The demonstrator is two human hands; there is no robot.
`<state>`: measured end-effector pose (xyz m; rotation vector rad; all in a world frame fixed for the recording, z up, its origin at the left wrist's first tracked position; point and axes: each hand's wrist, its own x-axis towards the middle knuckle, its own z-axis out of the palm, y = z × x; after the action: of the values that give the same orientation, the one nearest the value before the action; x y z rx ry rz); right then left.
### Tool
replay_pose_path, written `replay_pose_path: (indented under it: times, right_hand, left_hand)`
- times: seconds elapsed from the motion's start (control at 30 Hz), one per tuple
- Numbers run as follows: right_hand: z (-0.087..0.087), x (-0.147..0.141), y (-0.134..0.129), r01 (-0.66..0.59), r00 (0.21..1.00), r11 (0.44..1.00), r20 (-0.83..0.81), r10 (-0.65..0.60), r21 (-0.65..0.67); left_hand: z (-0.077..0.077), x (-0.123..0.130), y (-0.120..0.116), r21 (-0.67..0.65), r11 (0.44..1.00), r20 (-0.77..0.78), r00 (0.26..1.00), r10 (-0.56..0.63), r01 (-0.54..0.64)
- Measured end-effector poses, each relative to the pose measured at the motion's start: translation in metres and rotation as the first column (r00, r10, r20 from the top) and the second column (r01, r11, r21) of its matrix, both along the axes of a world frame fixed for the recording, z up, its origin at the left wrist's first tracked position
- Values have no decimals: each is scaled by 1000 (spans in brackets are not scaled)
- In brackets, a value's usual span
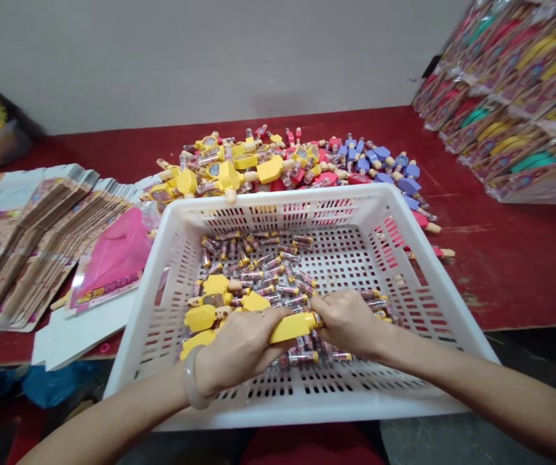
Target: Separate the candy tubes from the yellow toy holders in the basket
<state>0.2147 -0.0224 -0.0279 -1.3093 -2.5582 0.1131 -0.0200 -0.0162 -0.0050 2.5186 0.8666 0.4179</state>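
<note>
Over the front half of a white plastic basket (452, 316), my left hand (241, 342) wraps round a yellow piece (290, 327). My right hand (350, 323) is closed at the right end of that piece, its fingertips pinching a small clear part there. A pale bracelet circles my left wrist. Inside the basket lie many small clear tubes (272, 265) with yellow ends. Several yellow pieces with wooden handles (201, 318) rest just left of my left hand.
Yellow, red and blue-purple pieces (270, 169) are heaped behind the basket. Folded printed cards (30, 239) and a pink item in clear packaging (115, 248) lie left. Stacked packed goods (520, 103) stand at the back right. The red table (510, 271) ends near the basket's front.
</note>
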Motion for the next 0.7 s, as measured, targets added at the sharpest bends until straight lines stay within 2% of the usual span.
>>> replay_pose_path:
  times: [0.07,0.1,0.17,0.2,0.23,0.27,0.3,0.33,0.37,0.4,0.43,0.5,0.6,0.67,0.7]
  right_hand:
    - [-1,-2,-3,-7,998,1000,59,7,11]
    - [-1,-2,-5,-16,996,999,86,13,28]
    - [1,-3,-9,-39,991,996,128,28,86]
    - [3,-4,-10,-53,989,991,142,36,121]
    - [5,-4,-11,-66,987,986,152,43,150]
    - [8,-4,-13,-77,986,981,160,48,178]
    - [10,-4,-14,-86,984,976,170,52,200]
    - [13,-5,-15,-92,982,972,181,52,215]
    - [14,-5,-16,-94,980,970,191,51,224]
    - [15,-6,-17,-93,979,970,198,48,226]
    - [15,-6,-18,-94,978,970,203,48,223]
    - [13,-7,-21,-102,975,975,213,59,196]
    - [8,-8,-24,-112,967,987,240,82,113]
    - [6,-9,-25,-90,963,996,256,85,7]
    - [6,-10,-24,-64,961,996,264,79,-66]
  left_hand:
    - [-1,4,-4,47,999,-63,998,-5,8]
    - [0,6,-6,4,1000,-81,997,8,-8]
    - [4,9,-6,-222,971,-79,994,72,-88]
    - [7,11,-4,-401,907,-71,992,107,-127]
    - [10,12,-2,-595,790,-60,988,140,-148]
    - [12,13,0,-768,625,-45,985,166,-141]
    - [14,13,2,-893,438,-23,982,186,-103]
    - [14,13,4,-965,258,-1,980,197,-53]
    - [14,13,6,-994,112,16,978,207,-7]
    - [12,12,7,-1000,13,24,975,219,22]
    - [11,12,8,-998,-48,26,973,229,38]
    - [7,12,10,-992,-118,12,973,231,41]
    - [3,13,14,-984,-179,-16,982,186,18]
    - [3,14,16,-985,-174,-22,992,123,0]
    - [4,14,16,-992,-124,-23,995,96,-11]
